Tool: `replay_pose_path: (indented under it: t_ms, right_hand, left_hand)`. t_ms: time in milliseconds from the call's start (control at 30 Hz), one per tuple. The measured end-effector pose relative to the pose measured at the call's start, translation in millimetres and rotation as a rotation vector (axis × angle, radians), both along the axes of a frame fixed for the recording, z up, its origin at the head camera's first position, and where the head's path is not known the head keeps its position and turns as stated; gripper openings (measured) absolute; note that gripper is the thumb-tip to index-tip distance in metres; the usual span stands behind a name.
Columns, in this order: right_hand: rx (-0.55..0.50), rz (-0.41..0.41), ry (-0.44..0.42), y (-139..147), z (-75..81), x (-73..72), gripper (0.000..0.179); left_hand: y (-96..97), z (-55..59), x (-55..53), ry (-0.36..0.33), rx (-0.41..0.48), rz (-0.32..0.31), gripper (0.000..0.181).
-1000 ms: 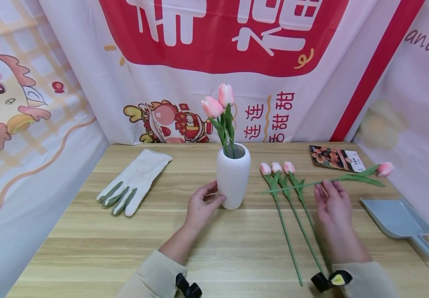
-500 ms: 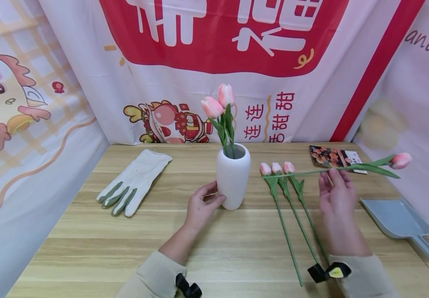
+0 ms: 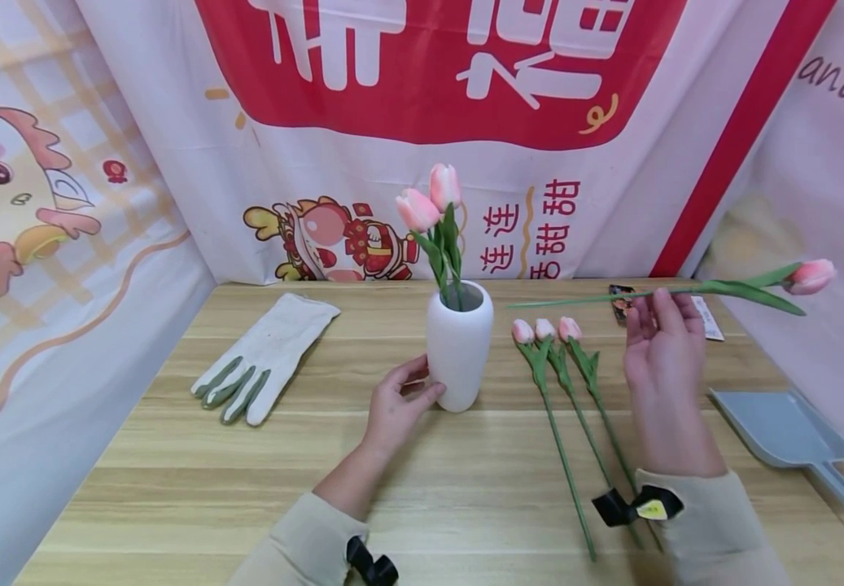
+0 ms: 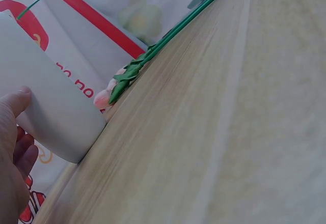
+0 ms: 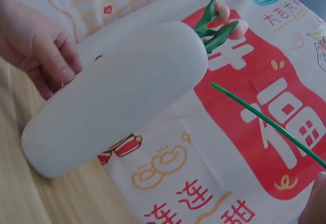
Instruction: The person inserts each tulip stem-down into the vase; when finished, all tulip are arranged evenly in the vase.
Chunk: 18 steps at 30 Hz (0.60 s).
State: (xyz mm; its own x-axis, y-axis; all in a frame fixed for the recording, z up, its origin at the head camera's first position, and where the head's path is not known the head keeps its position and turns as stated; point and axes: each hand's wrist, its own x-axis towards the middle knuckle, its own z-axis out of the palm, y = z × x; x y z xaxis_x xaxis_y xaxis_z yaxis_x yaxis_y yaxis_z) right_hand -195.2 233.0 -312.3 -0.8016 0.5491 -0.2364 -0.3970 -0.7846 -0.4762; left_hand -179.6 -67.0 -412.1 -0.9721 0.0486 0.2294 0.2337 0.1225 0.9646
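My left hand (image 3: 395, 407) holds the lower part of a white vase (image 3: 460, 350), its thumb on the near side and fingers reaching round the left. The vase stands upright on the table with two pink tulips (image 3: 419, 212) in it. To the right, my right hand (image 3: 666, 366) pinches the green stem of another tulip (image 3: 811, 277). That flower lies nearly level in the air, bloom to the right, and its stem tip (image 5: 214, 85) points toward the vase mouth, apart from it. Three more tulips (image 3: 543, 362) lie on the table between the vase and my right hand.
A white work glove (image 3: 268, 354) with grey-green fingertips lies at the left. A blue-grey dustpan (image 3: 784, 427) lies at the right. Behind my right hand is a partly hidden printed card (image 3: 707, 319). Printed cloth (image 3: 392, 146) hangs along the table's back edge.
My right hand has lifted the tulip up and away from me, so its stem has moved from across the lying tulips to above their blooms. The left hand and vase stay put.
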Motion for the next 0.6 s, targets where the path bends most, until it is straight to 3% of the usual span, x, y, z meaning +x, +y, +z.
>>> replay_pose_path:
  t_ms: [167,267,400,600]
  right_hand:
    - [0.019,0.011,0.079,-12,14.8,-0.3,0.029]
    - [0.049,0.018,0.106,-19,24.1,-0.3,0.03]
    - [0.116,0.025,0.091,-27,34.8,-0.2,0.036]
    - [0.241,0.013,0.051,-39,44.2,-0.5,0.049]
  left_hand:
    - [-0.9,-3.8,-3.1,-0.02,0.013,-0.007,0.045]
    - [-1.9,-13.6,-9.6,-0.025,0.022,-0.008,0.047]
    - [-2.9,-27.5,-17.4,-0.011,0.031,-0.005,0.049]
    - [-4.4,-31.4,-18.1,0.014,0.035,-0.01,0.048]
